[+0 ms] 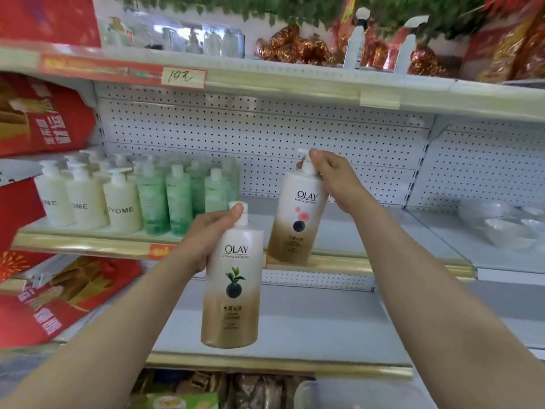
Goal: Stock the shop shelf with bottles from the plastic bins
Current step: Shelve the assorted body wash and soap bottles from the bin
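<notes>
While both forearms reach up from the bottom corners of the frame, the left hand [206, 234] at centre grips the leaf-label Olay bottle [233, 290] near its top. The fingers are wrapped behind the shoulder and the thumb is pressed against the white pump. That bottle hangs upright in the air in front of the lower shelf [295, 320].

Just right of centre and farther off, the right hand [336, 178] curls its fingers round the pump neck of the flower-label Olay bottle [298, 219]. This bottle is tilted, top leaning right, with its base at the gold front rim of the middle shelf [383, 265]; whether it touches the rim cannot be told.

At left on that shelf stand rows of cream pump bottles [88, 199] and, beside them, green bottles [177, 196], well apart from the held pair. Clear bowls [507, 225] sit at the far right. Red bags [44, 113] fill the left edge. Along the top, a handwritten price tag [182, 76] hangs on the upper shelf, where two white spray bottles [356, 39] stand.
</notes>
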### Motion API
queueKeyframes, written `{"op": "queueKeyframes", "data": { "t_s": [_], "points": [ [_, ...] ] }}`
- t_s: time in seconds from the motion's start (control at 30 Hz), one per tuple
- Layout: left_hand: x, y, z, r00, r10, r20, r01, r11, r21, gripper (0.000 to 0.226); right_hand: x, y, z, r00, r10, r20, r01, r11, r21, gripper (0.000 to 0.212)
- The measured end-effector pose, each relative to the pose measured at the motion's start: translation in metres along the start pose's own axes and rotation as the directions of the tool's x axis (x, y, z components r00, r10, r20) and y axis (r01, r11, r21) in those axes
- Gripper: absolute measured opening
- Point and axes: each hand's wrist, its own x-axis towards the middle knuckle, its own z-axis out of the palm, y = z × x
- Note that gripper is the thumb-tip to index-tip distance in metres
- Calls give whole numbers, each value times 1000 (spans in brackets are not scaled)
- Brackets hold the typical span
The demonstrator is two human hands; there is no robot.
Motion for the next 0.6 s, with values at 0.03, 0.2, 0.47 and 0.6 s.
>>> {"op": "queueKeyframes", "data": {
  "t_s": [0.03, 0.2, 0.47, 0.6],
  "points": [
    [3, 2, -7, 1000, 1, 13, -1, 1000, 2, 28, 8, 4, 8, 1000, -4, -6, 4, 1000, -15, 43],
    [14, 7, -36, 998, -13, 65, 11, 1000, 28, 34, 39, 18, 44, 999, 8, -45, -12, 996, -89, 41],
    [35, 0, -54, 997, -41, 64, 43, 999, -27, 32, 70, 29, 59, 998, 49, -38, -53, 994, -93, 42],
    [48, -4, -53, 997, -33, 64, 33, 999, -11, 33, 77, 37, 67, 994, 75, 75, -66, 991, -117, 41]
  ]
}}
